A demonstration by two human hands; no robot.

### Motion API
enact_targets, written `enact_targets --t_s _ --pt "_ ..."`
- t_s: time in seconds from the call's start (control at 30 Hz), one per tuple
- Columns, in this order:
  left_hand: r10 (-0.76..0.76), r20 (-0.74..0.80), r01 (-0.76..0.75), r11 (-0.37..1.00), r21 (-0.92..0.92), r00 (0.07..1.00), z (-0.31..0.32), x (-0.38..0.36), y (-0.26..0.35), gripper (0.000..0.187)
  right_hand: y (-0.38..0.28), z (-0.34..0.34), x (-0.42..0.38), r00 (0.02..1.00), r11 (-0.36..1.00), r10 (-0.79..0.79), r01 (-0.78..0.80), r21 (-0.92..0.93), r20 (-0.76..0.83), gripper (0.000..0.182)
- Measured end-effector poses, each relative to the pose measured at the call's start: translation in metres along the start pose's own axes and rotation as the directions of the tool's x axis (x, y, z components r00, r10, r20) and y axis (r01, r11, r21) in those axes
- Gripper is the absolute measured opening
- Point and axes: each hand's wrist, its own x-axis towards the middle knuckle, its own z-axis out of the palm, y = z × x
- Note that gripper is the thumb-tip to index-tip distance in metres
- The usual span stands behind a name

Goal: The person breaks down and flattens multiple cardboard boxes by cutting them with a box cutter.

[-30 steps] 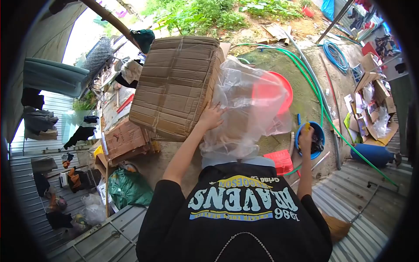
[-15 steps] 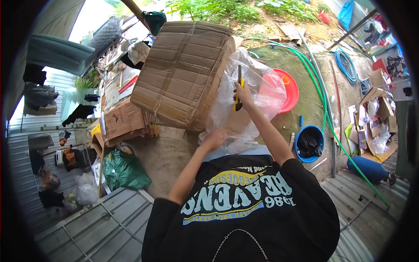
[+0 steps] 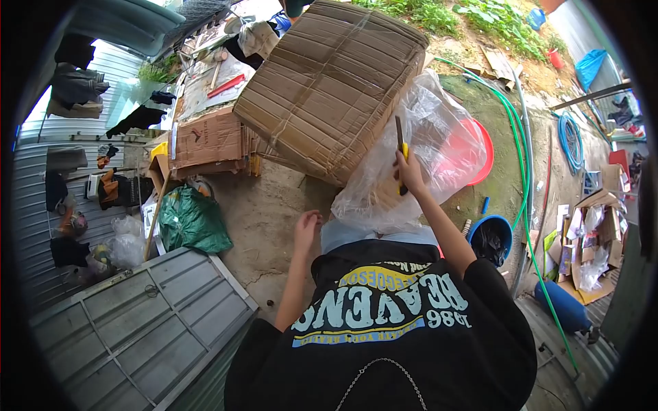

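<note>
My right hand (image 3: 409,172) is closed around a yellow-and-black utility knife (image 3: 403,151), its dark blade end pointing up. Beneath and around that hand lies a crumpled sheet of clear plastic (image 3: 373,198), in front of my legs. A large taped cardboard box (image 3: 336,82) stands tilted just beyond, its ribbed brown face towards me. My left hand (image 3: 308,229) hangs in the air left of the plastic, apart from it, fingers loosely bent and holding nothing.
A red basin (image 3: 488,152) sits partly behind the plastic. To the right are a blue bucket (image 3: 504,229) with a black bag and a green hose (image 3: 524,171). On the left stand a green sack (image 3: 195,219), a smaller carton (image 3: 205,140) and a metal panel (image 3: 147,315).
My left hand has come off the plastic and moved left. The right hand still grips the utility knife over the plastic. The whole view has shifted.
</note>
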Motion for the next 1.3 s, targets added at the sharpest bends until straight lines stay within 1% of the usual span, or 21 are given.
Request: enact_targets --t_s 0.07,0.13,0.17,0.23,0.37,0.43,0.53,0.57,0.6,0.67,0.7,0.77,0.8,0.87,0.9,0.97,1.0,1.03,1.13,1.23,1.3 --pt "-0.048 -0.031 0.047 0.999 -0.026 0.998 -0.015 0.01 0.017 0.023 0.028 -0.009 -0.011 0.999 0.993 0.023 -0.019 -0.114 0.032 0.022" --pt "-0.098 -0.067 0.094 0.994 -0.056 0.993 -0.029 0.019 0.032 0.021 0.052 -0.017 -0.023 0.967 0.756 -0.249 0.161 -0.634 -0.052 0.027" --pt "-0.109 -0.08 0.104 0.992 -0.073 0.991 -0.037 0.023 0.04 0.023 0.065 -0.022 -0.026 0.968 0.756 -0.248 0.166 -0.634 -0.043 0.027" --pt "-0.127 -0.096 0.119 0.989 -0.082 0.987 -0.052 0.029 0.057 0.025 0.086 -0.026 -0.036 1.0 0.877 -0.003 -0.012 -0.481 -0.03 0.028" --pt "-0.116 -0.058 0.105 0.981 -0.164 0.992 -0.077 0.055 0.079 0.024 0.103 -0.031 -0.072 0.998 0.879 -0.002 -0.028 -0.476 -0.063 0.029" --pt "-0.102 -0.023 0.096 0.979 -0.177 0.995 -0.088 0.075 0.084 0.025 0.119 -0.031 -0.084 0.987 0.83 0.119 -0.159 -0.534 -0.11 0.029" --pt "-0.012 -0.02 0.011 1.0 -0.024 1.0 -0.097 0.105 0.103 0.035 0.115 -0.026 -0.104 0.975 0.746 0.093 -0.202 -0.635 -0.201 0.031" --pt "0.247 -0.09 -0.212 0.933 0.292 0.965 -0.098 0.114 0.118 0.046 0.109 -0.021 -0.11 0.975 0.744 0.085 -0.2 -0.637 -0.206 0.031" --pt "0.498 -0.075 -0.366 0.724 0.585 0.864 -0.101 0.122 0.137 0.058 0.094 -0.015 -0.117 0.951 0.745 0.03 -0.227 -0.627 -0.309 0.03" --pt "0.705 0.134 -0.496 0.337 0.801 0.697 -0.115 0.147 0.168 0.076 0.067 0.003 -0.126 0.912 0.745 -0.018 -0.262 -0.614 -0.411 0.03" --pt "0.701 0.142 -0.501 0.339 0.796 0.699 -0.121 0.157 0.182 0.076 0.057 0.012 -0.129 0.89 0.779 -0.081 -0.225 -0.585 -0.45 0.029" --pt "0.647 0.388 -0.581 0.104 0.807 0.656 -0.125 0.181 0.207 0.082 0.035 0.029 -0.129 0.85 0.808 -0.149 -0.189 -0.558 -0.505 0.029" --pt "0.65 0.397 -0.594 0.104 0.798 0.648 -0.124 0.193 0.217 0.082 0.022 0.041 -0.126 0.83 0.843 -0.196 -0.129 -0.522 -0.522 0.028" --pt "0.571 0.653 -0.716 -0.154 0.681 0.499 -0.123 0.206 0.224 0.085 0.005 0.063 -0.127 0.804 0.869 -0.223 -0.092 -0.485 -0.551 0.028" --pt "0.562 0.663 -0.728 -0.15 0.669 0.494 -0.122 0.214 0.221 0.085 -0.004 0.074 -0.125 0.823 0.872 -0.21 -0.087 -0.482 -0.528 0.027" --pt "0.371 0.768 -0.839 0.063 0.54 0.522 -0.12 0.234 0.215 0.082 -0.026 0.099 -0.121 0.831 0.879 -0.2 -0.082 -0.47 -0.519 0.027" --pt "0.41 0.807 -0.869 -0.062 0.491 0.426 -0.122 0.243 0.21 0.077 -0.04 0.113 -0.121 0.848 0.876 -0.284 0.04 -0.481 -0.447 0.025" --pt "0.406 0.817 -0.878 -0.068 0.475 0.41 -0.123 0.247 0.209 0.077 -0.049 0.123 -0.121 0.85 0.86 -0.369 0.159 -0.486 -0.376 0.024" --pt "0.374 0.886 -0.893 -0.245 0.379 0.273 -0.124 0.258 0.207 0.069 -0.052 0.136 -0.121 0.815 0.881 -0.367 0.149 -0.45 -0.448 0.022" --pt "0.385 0.91 -0.9 -0.325 0.291 0.155 -0.129 0.265 0.22 0.052 -0.042 0.132 -0.123 0.739 0.963 -0.202 0.029 -0.269 -0.643 0.022" --pt "0.444 0.89 -0.912 -0.317 0.262 0.102 -0.132 0.274 0.234 0.044 -0.024 0.125 -0.123 0.719 0.97 -0.195 0.043 -0.237 -0.667 0.024"
